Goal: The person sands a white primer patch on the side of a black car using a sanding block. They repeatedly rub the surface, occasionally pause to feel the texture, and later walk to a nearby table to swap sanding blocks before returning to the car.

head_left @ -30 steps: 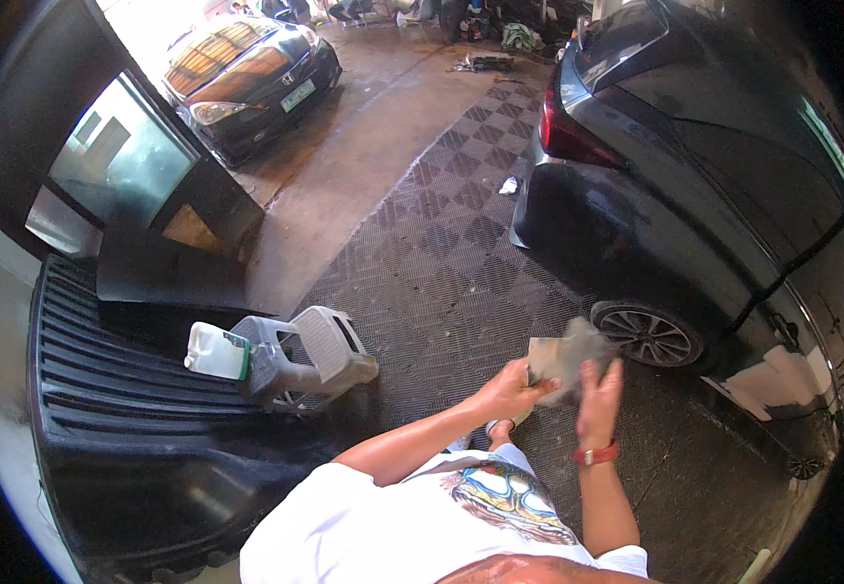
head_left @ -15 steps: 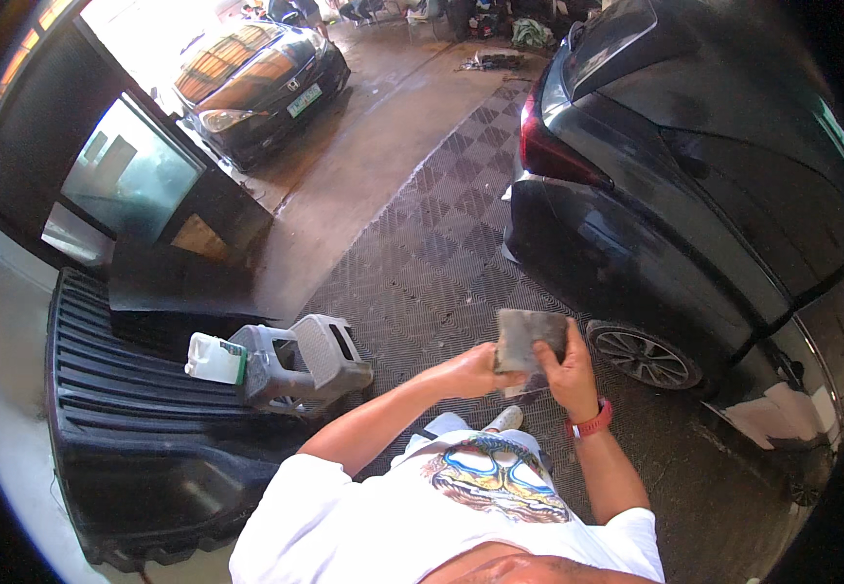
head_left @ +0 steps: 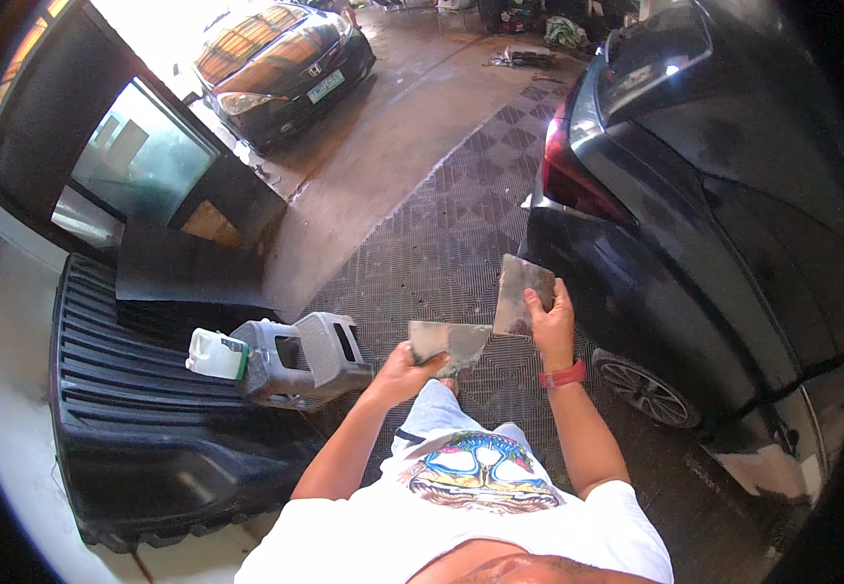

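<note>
My left hand (head_left: 398,376) grips a thin, flat putty spreader (head_left: 451,341), pale grey and angled at one side, with the thumb lying over its face. My right hand (head_left: 553,326), a red watch (head_left: 564,375) at its wrist, pinches a second, darker putty spreader (head_left: 513,290) with smears on it. The right one is held higher and farther out. Their near corners almost meet; whether they touch I cannot tell.
A dark car (head_left: 626,263) stands close on the right, with a pale patch (head_left: 764,471) low on its side. At left, a grey step stool (head_left: 329,346) and a white jug (head_left: 215,352) sit by a ribbed black liner (head_left: 149,389). Another car (head_left: 281,68) is parked farther off.
The two spreaders were stacked together between my hands. Now they are side by side: my left hand has moved left with one, my right hand up and outward with the other.
</note>
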A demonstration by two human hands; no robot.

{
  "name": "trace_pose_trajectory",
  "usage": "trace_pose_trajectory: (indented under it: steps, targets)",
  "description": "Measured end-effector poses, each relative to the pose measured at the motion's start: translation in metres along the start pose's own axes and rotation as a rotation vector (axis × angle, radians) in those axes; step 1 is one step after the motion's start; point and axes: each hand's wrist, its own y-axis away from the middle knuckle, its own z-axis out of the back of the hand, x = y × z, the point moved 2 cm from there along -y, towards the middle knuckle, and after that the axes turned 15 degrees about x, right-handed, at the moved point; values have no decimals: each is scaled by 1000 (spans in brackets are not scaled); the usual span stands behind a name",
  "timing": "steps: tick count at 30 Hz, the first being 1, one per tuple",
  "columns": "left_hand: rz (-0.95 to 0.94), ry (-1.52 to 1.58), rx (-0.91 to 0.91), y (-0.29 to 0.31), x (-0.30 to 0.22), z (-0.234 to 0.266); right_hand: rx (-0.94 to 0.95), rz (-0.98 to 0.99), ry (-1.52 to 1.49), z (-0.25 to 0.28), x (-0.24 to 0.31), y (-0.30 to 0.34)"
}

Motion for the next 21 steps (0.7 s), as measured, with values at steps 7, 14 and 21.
trace_pose_trajectory:
  steps: [7, 14, 21]
  targets:
    - [23, 121, -671, -43, 62, 139, 881, -136, 331, -68, -4, -88]
    - [-183, -151, -452, -115, 25, 244, 653, 728, 802, -229, 65, -221]
    - [-239, 368, -753, -155, -9, 341, 390, 94, 465, -218, -91, -423]
